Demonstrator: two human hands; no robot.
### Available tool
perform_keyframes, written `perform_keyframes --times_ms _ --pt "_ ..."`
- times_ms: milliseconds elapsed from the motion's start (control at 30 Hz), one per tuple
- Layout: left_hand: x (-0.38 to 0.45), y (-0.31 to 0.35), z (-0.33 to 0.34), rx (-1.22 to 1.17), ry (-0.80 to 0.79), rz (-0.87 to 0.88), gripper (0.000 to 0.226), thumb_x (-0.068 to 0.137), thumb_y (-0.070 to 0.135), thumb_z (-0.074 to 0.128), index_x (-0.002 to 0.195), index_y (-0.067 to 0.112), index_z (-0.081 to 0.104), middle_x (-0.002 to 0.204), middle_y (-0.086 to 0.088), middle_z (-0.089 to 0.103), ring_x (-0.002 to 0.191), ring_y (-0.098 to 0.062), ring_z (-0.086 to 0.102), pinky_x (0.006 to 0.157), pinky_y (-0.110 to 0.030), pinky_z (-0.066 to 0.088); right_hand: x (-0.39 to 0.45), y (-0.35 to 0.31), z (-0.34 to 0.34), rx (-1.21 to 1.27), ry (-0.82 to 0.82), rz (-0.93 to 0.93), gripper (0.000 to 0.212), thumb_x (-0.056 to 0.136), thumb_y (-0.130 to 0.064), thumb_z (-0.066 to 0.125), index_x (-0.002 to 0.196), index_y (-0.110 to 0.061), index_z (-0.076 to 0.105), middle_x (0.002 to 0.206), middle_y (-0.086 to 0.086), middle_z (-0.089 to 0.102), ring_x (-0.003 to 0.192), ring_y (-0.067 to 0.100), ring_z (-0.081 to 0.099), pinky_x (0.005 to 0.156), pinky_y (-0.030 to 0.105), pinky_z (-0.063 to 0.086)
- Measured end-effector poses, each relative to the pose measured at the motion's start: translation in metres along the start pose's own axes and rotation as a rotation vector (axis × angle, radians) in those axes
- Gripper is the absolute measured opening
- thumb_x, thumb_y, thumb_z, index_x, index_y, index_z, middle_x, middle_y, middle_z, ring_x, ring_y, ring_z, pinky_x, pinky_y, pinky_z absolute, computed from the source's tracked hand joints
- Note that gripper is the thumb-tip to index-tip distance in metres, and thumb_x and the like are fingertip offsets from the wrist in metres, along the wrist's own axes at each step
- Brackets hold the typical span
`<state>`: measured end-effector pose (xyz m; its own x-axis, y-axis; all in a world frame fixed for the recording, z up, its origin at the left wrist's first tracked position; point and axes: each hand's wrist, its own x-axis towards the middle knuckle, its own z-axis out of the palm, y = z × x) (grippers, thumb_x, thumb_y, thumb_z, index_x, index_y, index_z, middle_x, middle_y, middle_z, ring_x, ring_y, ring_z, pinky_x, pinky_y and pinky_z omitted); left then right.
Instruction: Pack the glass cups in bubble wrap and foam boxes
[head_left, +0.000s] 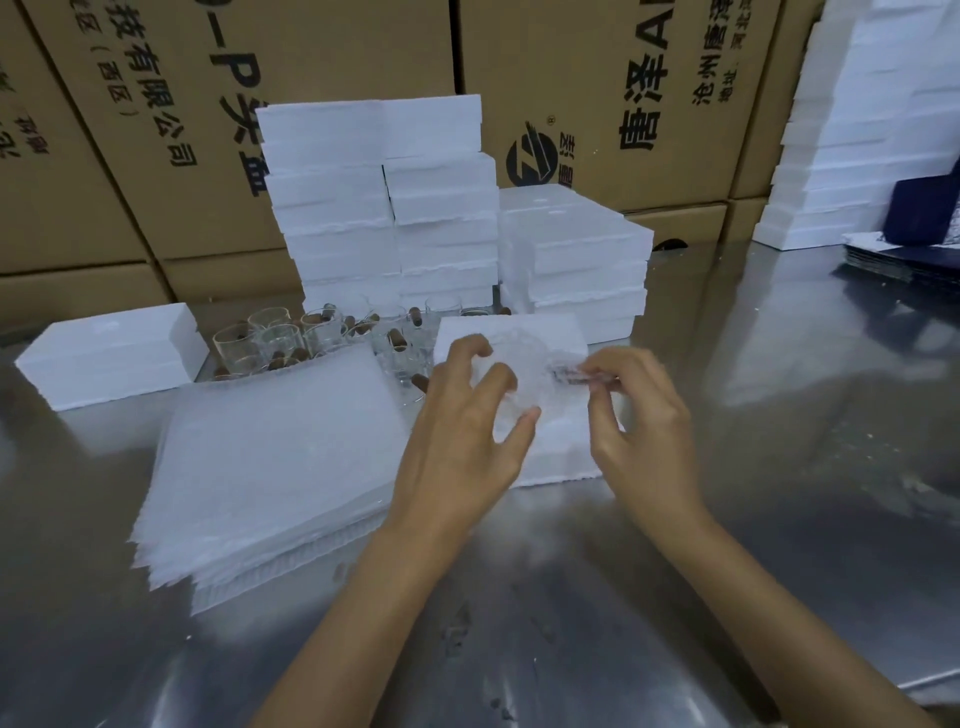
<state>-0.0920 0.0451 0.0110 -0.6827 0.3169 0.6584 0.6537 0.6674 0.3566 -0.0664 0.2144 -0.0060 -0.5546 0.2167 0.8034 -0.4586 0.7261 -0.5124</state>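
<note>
At 9 o'clock on the steel table (727, 597) we note a lone closed white foam box (111, 353); just right of it, at 10 o'clock, a cluster of clear glass cups with brown handles (291, 340) stands unwrapped, and in front of them a thick stack of translucent bubble-wrap sheets (270, 467). Behind, at 12 o'clock, rise stacks of white foam boxes (384, 208) against brown printed cartons (156, 130). At centre, our left hand (462, 436) curls its fingers round a bubble-wrapped glass cup (519, 395), held just above the open white foam tray (556, 441); whether the bundle touches the tray we cannot tell. Our right hand (644, 415) pinches the bundle's right end, where the brown handle shows faintly through the wrap. At 2 o'clock, a further foam pile (841, 156) and dark flat items (909, 260). Risks, as we judge: the wrap could spring open if the right pinch loosens before seating; the smooth bundle could slip from the left grip onto steel; forcing the protruding handle into the tray could chip the foam or stress the glass.
</note>
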Motion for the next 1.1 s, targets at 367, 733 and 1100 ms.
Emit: perform_keyframes --times_ms 367,733,1100 --pt "-0.008 -0.036 0.028 0.073 -0.182 -0.098 0.035 0.096 0.049 0.056 0.11 0.019 0.067 0.119 0.005 0.048 0.106 -0.017 0.056 0.084 -0.033 0.05 -0.019 0.031 0.018 -0.041 -0.295 0.156 0.019 0.089 0.0 0.057 0.094 -0.013 0.069 0.108 -0.005 0.063 0.102 0.011 0.058 0.091 0.018 0.043" --pt "0.059 -0.028 0.001 -0.575 -0.101 -0.695 0.053 0.105 0.028 0.036 0.156 0.026 0.02 0.151 0.003 0.039 0.121 -0.016 0.048 0.089 -0.022 0.032 0.039 0.032 0.015 0.248 -0.26 0.681 0.042 0.101 -0.033 0.048 0.142 -0.033 0.042 0.13 -0.012 0.051 0.111 0.008 0.051 0.086 0.024 0.036" --pt "0.042 -0.035 -0.007 -0.609 -0.071 -0.663 0.031 0.094 0.038 0.063 0.121 0.031 0.051 0.087 -0.001 0.056 0.08 -0.018 0.061 0.063 -0.025 0.049 0.044 0.039 -0.006 0.174 -0.064 0.54 0.016 0.09 -0.028 0.064 0.105 -0.024 0.057 0.08 -0.008 0.05 0.059 -0.003 0.046 0.053 0.009 0.039"
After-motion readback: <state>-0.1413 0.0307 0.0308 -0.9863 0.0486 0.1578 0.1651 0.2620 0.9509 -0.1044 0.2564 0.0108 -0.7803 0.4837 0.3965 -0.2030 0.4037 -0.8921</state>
